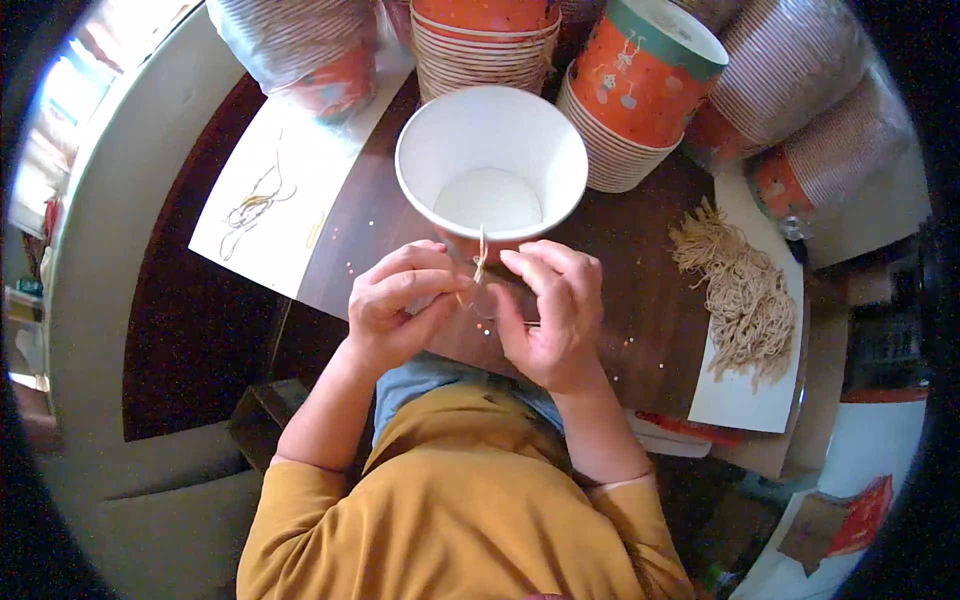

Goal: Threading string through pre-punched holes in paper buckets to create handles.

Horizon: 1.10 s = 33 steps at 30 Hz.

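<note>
A paper bucket (pixel 490 160) with a white inside and an orange outer wall stands before me on the dark table. At its near rim a light tan string (pixel 481 262) is looped and knotted. My left hand (pixel 402 300) is closed, its thumb and forefinger pinching the string just left of the knot. To the right of the knot is my right hand (pixel 553 310), its fingers curved and thumb apart from the forefinger, slightly blurred. A thin loop of string hangs between the hands; where its ends run is too fine to make out.
Stacked orange paper buckets (pixel 615 130) stand behind, with plastic-wrapped stacks (pixel 790 75) at the right and another wrapped stack (pixel 300 50) at the left. A bundle of tan strings (pixel 745 295) lies on white board at right. Loose strings (pixel 255 208) lie on a white sheet (pixel 300 155).
</note>
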Motion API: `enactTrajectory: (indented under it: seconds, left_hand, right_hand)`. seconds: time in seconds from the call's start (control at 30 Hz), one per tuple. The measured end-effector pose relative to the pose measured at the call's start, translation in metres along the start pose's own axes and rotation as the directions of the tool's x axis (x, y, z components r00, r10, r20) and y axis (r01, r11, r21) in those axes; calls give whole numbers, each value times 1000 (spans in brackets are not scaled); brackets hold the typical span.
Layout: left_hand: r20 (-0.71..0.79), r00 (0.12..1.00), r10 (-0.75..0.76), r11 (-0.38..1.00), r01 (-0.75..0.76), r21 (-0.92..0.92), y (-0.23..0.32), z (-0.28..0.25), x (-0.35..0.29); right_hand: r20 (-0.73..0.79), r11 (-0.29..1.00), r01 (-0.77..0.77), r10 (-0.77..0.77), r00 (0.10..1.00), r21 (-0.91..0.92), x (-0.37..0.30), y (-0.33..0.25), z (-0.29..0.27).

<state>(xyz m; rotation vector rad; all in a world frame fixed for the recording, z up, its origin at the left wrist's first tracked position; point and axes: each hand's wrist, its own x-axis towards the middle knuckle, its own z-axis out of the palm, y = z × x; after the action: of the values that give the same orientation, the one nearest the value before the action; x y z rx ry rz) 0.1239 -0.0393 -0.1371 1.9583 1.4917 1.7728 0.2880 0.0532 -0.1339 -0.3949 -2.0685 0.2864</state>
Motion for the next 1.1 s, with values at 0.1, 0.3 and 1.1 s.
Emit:
enactTrajectory:
  seconds: [0.1,0.3,1.1]
  left_hand:
    - [1,999,40,999,-40,-35,3,-3,-2]
    - [-4,988,154,978,-151,143,17,-2,4]
    - [-208,928,-310,590,16,-807,68,-22,-9]
  right_hand:
    - [42,995,102,-103,994,17,9,-2,7]
    - [-35,975,219,-217,975,46,5,4,13]
    - [170,956,-79,31,985,284,21,37,-54]
